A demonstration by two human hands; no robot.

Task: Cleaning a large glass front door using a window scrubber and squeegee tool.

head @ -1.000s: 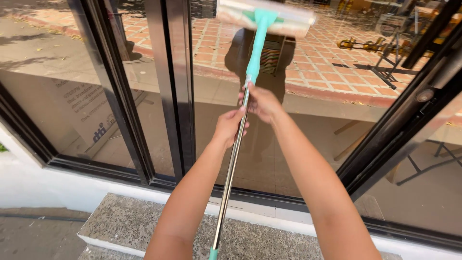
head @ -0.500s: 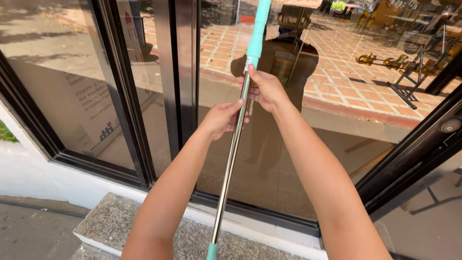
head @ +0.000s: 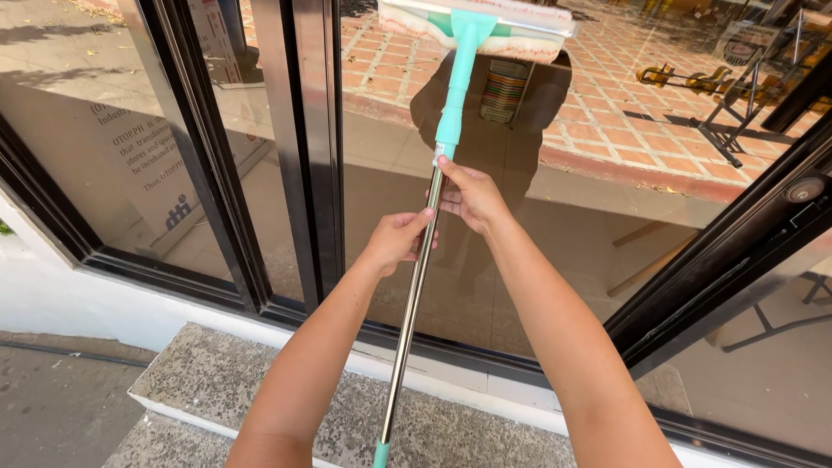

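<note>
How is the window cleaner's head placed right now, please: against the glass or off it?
Cannot tell for sure: the pale pad of the window cleaner's head looks laid flat against the glass door, but actual contact isn't visible.

A long window squeegee [head: 422,260] stands nearly upright, tilted slightly right toward the top. Its shiny steel pole runs into a teal upper section and a wide teal-and-white head [head: 477,22] pressed flat against the glass door [head: 607,260].
</note>
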